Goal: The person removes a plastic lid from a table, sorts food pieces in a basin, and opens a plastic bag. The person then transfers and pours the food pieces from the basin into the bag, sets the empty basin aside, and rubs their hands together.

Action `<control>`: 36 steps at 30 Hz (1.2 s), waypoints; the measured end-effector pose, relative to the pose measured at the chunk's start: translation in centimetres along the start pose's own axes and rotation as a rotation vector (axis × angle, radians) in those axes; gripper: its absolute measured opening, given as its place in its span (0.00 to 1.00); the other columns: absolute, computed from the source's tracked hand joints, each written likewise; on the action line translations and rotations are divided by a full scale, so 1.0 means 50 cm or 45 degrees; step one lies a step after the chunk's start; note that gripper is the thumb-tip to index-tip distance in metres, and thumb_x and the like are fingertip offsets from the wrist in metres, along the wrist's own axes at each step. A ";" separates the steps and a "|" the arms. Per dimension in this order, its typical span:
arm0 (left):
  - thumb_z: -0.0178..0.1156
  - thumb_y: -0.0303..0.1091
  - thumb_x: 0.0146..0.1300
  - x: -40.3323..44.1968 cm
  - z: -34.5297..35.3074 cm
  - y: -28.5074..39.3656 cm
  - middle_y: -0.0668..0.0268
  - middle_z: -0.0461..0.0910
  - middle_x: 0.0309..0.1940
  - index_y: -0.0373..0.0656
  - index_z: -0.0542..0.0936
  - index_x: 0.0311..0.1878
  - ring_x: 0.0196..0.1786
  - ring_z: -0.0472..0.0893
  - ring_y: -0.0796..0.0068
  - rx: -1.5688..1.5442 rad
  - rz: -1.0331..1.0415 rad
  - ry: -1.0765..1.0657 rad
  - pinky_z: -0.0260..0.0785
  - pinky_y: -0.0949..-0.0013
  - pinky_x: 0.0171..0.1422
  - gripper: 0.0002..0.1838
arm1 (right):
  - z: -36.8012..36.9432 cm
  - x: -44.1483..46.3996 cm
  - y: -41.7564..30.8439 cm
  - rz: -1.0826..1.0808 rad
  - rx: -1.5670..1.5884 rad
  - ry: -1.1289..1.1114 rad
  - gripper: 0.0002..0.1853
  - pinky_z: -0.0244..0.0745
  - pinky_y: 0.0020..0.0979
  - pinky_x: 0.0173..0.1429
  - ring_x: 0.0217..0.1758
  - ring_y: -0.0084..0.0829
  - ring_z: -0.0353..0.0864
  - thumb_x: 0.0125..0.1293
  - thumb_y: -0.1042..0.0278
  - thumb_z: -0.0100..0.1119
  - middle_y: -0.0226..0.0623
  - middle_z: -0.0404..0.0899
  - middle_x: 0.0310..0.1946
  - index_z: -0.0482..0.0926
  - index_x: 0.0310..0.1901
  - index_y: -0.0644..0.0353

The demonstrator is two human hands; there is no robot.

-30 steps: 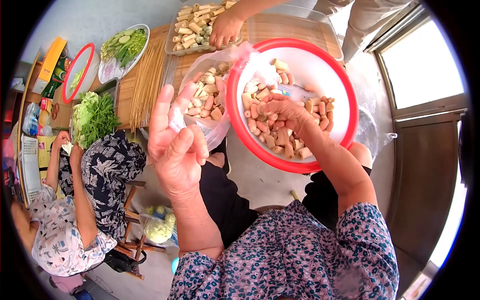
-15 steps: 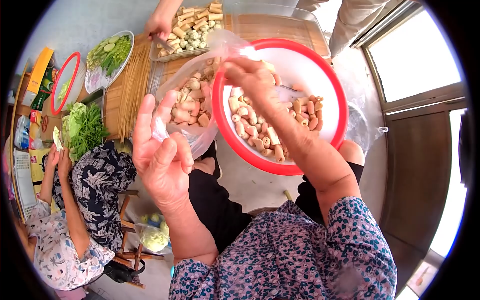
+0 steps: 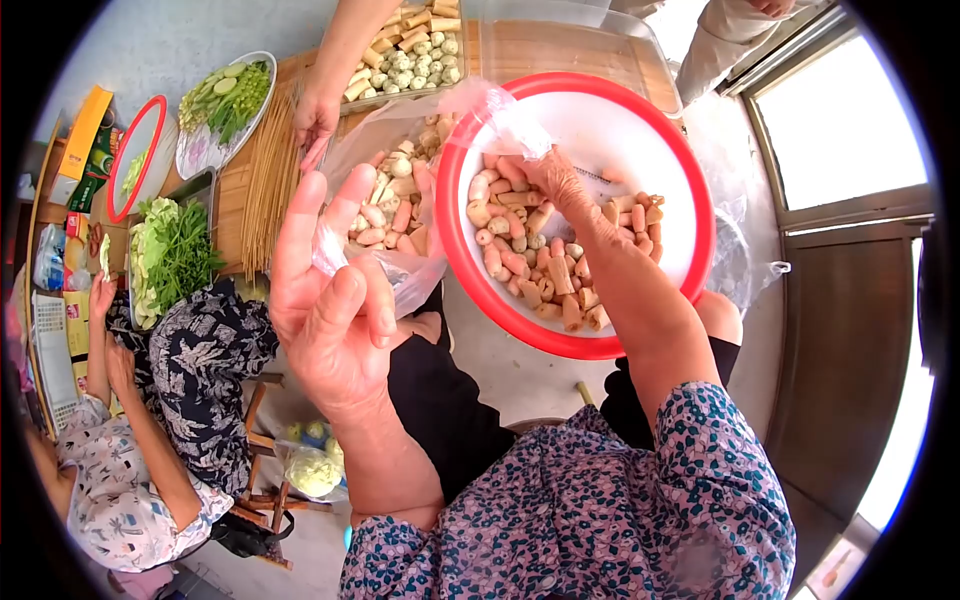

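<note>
A clear plastic bag (image 3: pixel 388 160) holds pinkish sausage pieces, pale balls and tan rolls. My left hand (image 3: pixel 335 290) is at its near left edge, with a fold of plastic pinched between curled fingers while other fingers stick up. The far edge of the bag stretches over a white basin with a red rim (image 3: pixel 707 235). My right hand (image 3: pixel 565 185) is inside that basin, closed against the crumpled end of the plastic; its fingertips are partly hidden. Below it lie many sausage and roll pieces (image 3: pixel 545 270). The basin rests at my knees, beside the bag.
A clear tray (image 3: pixel 410 65) of rolls and balls stands on the wooden table, with a co-worker's hand (image 3: pixel 318 120) near thin skewers (image 3: pixel 268 185). Plates of greens (image 3: pixel 225 105) sit at left. Another seated person (image 3: pixel 130 470) handles leaves. A door (image 3: pixel 840 330) is at right.
My right hand has moved right and down into the basin, drawing the plastic edge with it. The co-worker's hand has left the tray for the skewers. My left hand stays nearly still.
</note>
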State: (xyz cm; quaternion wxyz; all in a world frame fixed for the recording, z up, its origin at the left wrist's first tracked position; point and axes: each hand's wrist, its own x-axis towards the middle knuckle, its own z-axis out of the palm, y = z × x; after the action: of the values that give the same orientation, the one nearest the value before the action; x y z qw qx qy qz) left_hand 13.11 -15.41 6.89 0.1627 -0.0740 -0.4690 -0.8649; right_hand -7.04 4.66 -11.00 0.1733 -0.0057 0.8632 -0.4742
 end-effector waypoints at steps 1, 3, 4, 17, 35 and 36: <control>0.52 0.23 0.61 0.001 0.001 -0.001 0.32 0.53 0.65 0.30 0.51 0.69 0.17 0.66 0.85 -0.012 0.001 -0.005 0.60 0.84 0.19 0.34 | 0.008 -0.008 0.004 0.004 0.004 -0.003 0.28 0.75 0.33 0.41 0.35 0.32 0.80 0.57 0.44 0.59 0.43 0.82 0.35 0.79 0.49 0.60; 0.52 0.23 0.62 0.003 0.005 -0.002 0.32 0.53 0.65 0.30 0.51 0.69 0.17 0.66 0.85 -0.023 0.003 -0.010 0.60 0.84 0.19 0.33 | 0.016 -0.048 -0.017 0.135 0.446 -0.125 0.25 0.75 0.30 0.37 0.30 0.28 0.77 0.57 0.47 0.62 0.38 0.80 0.32 0.80 0.46 0.61; 0.51 0.23 0.62 0.002 0.007 -0.002 0.32 0.53 0.65 0.31 0.52 0.69 0.17 0.66 0.85 0.007 -0.008 0.001 0.59 0.85 0.19 0.33 | 0.007 -0.062 -0.032 0.231 0.408 -0.222 0.24 0.73 0.29 0.32 0.28 0.26 0.74 0.56 0.48 0.64 0.35 0.78 0.30 0.79 0.46 0.60; 0.51 0.23 0.62 0.007 0.000 -0.008 0.35 0.57 0.64 0.32 0.56 0.68 0.17 0.65 0.86 0.048 -0.024 0.039 0.58 0.85 0.19 0.30 | 0.100 -0.092 -0.062 0.321 0.844 -0.228 0.30 0.75 0.36 0.46 0.42 0.30 0.75 0.56 0.48 0.65 0.42 0.77 0.40 0.71 0.53 0.62; 0.55 0.31 0.66 0.027 0.018 -0.005 0.45 0.75 0.52 0.33 0.65 0.63 0.15 0.65 0.92 0.323 -0.011 0.179 0.52 0.87 0.16 0.24 | 0.098 -0.161 -0.114 0.056 0.792 -0.062 0.23 0.75 0.25 0.30 0.29 0.24 0.78 0.60 0.62 0.63 0.34 0.79 0.32 0.70 0.54 0.62; 0.54 0.33 0.66 0.026 0.017 -0.005 0.47 0.76 0.52 0.32 0.65 0.63 0.15 0.65 0.92 0.326 -0.016 0.184 0.52 0.87 0.15 0.24 | 0.104 -0.157 -0.106 0.055 0.792 -0.063 0.23 0.75 0.25 0.30 0.29 0.24 0.78 0.60 0.62 0.63 0.34 0.79 0.32 0.70 0.54 0.62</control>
State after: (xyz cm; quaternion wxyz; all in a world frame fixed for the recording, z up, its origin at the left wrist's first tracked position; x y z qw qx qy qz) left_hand 11.76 -14.82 7.53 0.1988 0.0126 -0.5630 -0.8021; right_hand 1.10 -1.15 -6.90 0.1977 0.0544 0.6721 -0.7115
